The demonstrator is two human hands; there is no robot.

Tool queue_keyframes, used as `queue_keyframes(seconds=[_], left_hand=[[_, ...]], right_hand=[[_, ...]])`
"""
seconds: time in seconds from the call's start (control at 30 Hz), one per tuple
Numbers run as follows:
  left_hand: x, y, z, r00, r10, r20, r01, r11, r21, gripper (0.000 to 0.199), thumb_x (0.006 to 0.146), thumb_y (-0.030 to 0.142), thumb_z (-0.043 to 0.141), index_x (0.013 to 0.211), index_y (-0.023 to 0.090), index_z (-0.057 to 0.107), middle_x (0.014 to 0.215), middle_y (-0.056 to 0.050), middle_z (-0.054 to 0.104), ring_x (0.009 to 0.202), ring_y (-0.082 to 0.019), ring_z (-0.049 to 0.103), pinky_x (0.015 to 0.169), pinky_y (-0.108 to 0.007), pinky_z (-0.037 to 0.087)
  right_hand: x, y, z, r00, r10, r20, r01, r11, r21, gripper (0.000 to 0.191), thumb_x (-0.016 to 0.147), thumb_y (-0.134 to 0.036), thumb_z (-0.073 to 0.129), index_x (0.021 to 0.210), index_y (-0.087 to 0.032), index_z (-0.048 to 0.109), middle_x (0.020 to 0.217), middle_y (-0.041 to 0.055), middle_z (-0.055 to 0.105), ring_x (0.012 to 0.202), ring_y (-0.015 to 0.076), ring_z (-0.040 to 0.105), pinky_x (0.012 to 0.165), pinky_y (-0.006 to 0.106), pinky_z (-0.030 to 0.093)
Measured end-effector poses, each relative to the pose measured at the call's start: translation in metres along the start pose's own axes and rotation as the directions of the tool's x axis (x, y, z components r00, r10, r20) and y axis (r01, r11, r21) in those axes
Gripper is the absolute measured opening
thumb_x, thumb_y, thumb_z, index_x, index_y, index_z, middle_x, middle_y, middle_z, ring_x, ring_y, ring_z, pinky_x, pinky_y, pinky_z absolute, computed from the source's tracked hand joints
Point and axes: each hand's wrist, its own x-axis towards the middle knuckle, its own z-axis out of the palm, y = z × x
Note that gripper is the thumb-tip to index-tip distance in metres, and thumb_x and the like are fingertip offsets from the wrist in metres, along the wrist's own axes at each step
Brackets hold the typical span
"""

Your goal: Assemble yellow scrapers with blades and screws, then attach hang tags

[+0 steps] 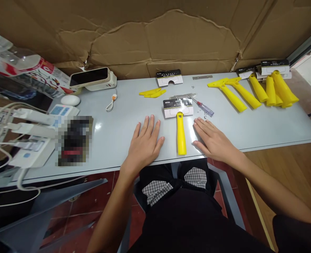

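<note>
Flat on the table (113, 140), my left hand (145, 142) has its fingers stretched out and holds nothing. My right hand (212, 140) also lies on the tabletop, fingers extended, empty. Between them is a yellow scraper (181, 137) with its handle toward me and its head covered by a black-and-white card sleeve (178, 107). Neither hand touches it. Just beyond my right fingertips are a screwdriver (205, 109) with a clear handle and several small screws (205, 114). Thin metal blades (183, 95) lie behind the sleeve.
Yellow scraper-head pieces (152, 92), another card sleeve (168, 78) and a metal blade (202, 77) lie at the back. Bare yellow scrapers (233, 95) and a pile of sleeved ones (279, 91) are right. Left are a phone (89, 77), bottle (26, 66), mouse (70, 100) and power strip (36, 151).
</note>
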Motion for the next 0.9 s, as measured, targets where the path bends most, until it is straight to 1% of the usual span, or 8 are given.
queue_keyframes(seconds=[0.1,0.17,0.27,0.33,0.47,0.7,0.83,0.9], left_hand=[[-0.001,0.002,0.001,1.000,-0.005,0.007,0.005,1.000,0.017,0.069,0.121,0.045,0.036,0.183,0.016,0.029,0.193,-0.025,0.024,0.182,-0.042,0.019,0.145,-0.072,0.018],[-0.002,0.002,0.002,1.000,-0.008,-0.003,0.008,1.000,0.006,0.068,0.121,0.045,0.037,0.184,0.020,0.028,0.194,-0.023,0.025,0.182,-0.042,0.020,0.145,-0.072,0.018],[-0.002,0.001,0.003,0.999,-0.010,-0.036,0.008,0.999,-0.032,0.069,0.120,0.044,0.040,0.186,0.030,0.024,0.195,-0.016,0.028,0.182,-0.040,0.022,0.145,-0.073,0.019],[-0.002,0.001,0.004,0.999,-0.010,-0.043,0.007,0.999,-0.049,0.070,0.119,0.042,0.041,0.186,0.032,0.022,0.195,-0.013,0.028,0.182,-0.040,0.022,0.145,-0.073,0.019],[-0.001,0.001,0.004,1.000,-0.016,-0.026,0.015,0.998,-0.059,0.069,0.119,0.040,0.039,0.185,0.028,0.026,0.195,-0.016,0.027,0.181,-0.042,0.022,0.146,-0.073,0.017],[-0.002,-0.002,0.008,0.998,0.012,-0.064,-0.015,0.999,-0.048,0.072,0.119,0.041,0.043,0.187,0.037,0.018,0.195,-0.012,0.030,0.181,-0.041,0.024,0.145,-0.075,0.019],[-0.002,-0.003,0.008,0.997,0.015,-0.072,-0.017,0.999,-0.032,0.072,0.119,0.043,0.043,0.187,0.036,0.020,0.194,-0.012,0.031,0.181,-0.040,0.025,0.145,-0.074,0.021],[-0.001,-0.001,0.006,0.999,-0.007,-0.043,0.007,1.000,-0.004,0.069,0.120,0.043,0.041,0.186,0.029,0.026,0.194,-0.015,0.031,0.181,-0.039,0.025,0.145,-0.071,0.020]], right_hand=[[0.002,-0.003,0.003,0.999,0.036,-0.015,-0.036,0.999,-0.006,0.068,0.121,-0.044,0.043,0.174,-0.001,0.049,0.184,0.0239,0.041,0.176,0.0363,0.036,0.147,0.058,0.029],[0.004,-0.003,0.005,0.998,0.064,-0.026,-0.064,0.998,-0.006,0.068,0.122,-0.044,0.040,0.175,-0.002,0.048,0.184,0.0238,0.041,0.177,0.0347,0.036,0.147,0.057,0.029],[0.004,-0.004,0.007,0.995,0.096,-0.020,-0.096,0.995,-0.009,0.069,0.122,-0.044,0.038,0.175,-0.002,0.046,0.185,0.0242,0.039,0.177,0.0343,0.034,0.147,0.057,0.028],[0.005,-0.006,0.008,0.994,0.111,-0.011,-0.111,0.994,-0.012,0.069,0.122,-0.045,0.037,0.176,-0.002,0.046,0.186,0.0239,0.037,0.177,0.0345,0.033,0.147,0.058,0.028],[0.007,-0.009,0.007,0.992,0.130,0.001,-0.129,0.991,-0.030,0.069,0.122,-0.043,0.035,0.176,-0.002,0.045,0.187,0.0229,0.036,0.178,0.0336,0.031,0.147,0.057,0.026],[0.008,-0.009,0.007,0.990,0.140,0.009,-0.140,0.990,-0.028,0.069,0.120,-0.043,0.038,0.176,-0.004,0.045,0.187,0.0224,0.038,0.178,0.0334,0.033,0.147,0.057,0.026],[0.008,-0.007,0.007,0.990,0.139,-0.024,-0.140,0.990,-0.017,0.068,0.119,-0.042,0.041,0.174,-0.002,0.049,0.186,0.0210,0.041,0.177,0.0344,0.037,0.147,0.055,0.027],[0.012,-0.010,0.006,0.987,0.152,-0.061,-0.152,0.988,-0.001,0.067,0.118,-0.041,0.044,0.170,0.000,0.055,0.183,0.0221,0.048,0.173,0.0376,0.044,0.144,0.056,0.032]])
